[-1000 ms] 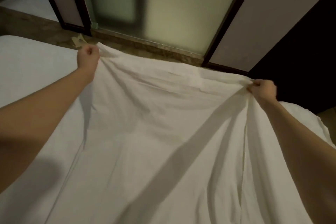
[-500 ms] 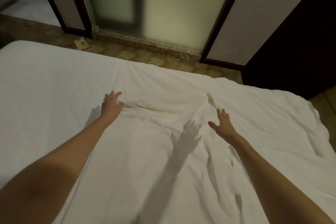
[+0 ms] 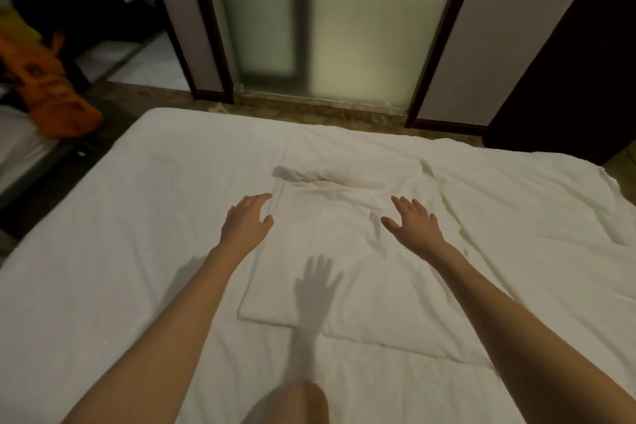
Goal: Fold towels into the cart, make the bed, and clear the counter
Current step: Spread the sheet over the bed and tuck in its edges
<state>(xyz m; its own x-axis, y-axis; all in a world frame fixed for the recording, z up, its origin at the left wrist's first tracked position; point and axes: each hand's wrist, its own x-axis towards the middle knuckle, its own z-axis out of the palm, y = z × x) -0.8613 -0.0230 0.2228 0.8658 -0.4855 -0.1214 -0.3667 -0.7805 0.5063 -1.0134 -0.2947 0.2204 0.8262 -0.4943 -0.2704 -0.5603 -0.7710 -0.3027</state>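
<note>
a second ago both hands gripped the sheet's (image 3: 361, 251) edge; now it lies dropped on the bed (image 3: 120, 217), still rumpled just beyond the fingers. left hand (image 3: 246, 222) and right hand (image 3: 413, 225) are spread wide, holding nothing, probably about to smooth it.

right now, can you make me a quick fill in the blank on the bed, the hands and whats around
1. Both the left hand and the right hand have their fingers ____ over the white sheet.
2. The colour of the bundle at the far left is ____.
3. Beyond the bed stands a ____ glass door.

Missing words: spread; orange; frosted
</note>
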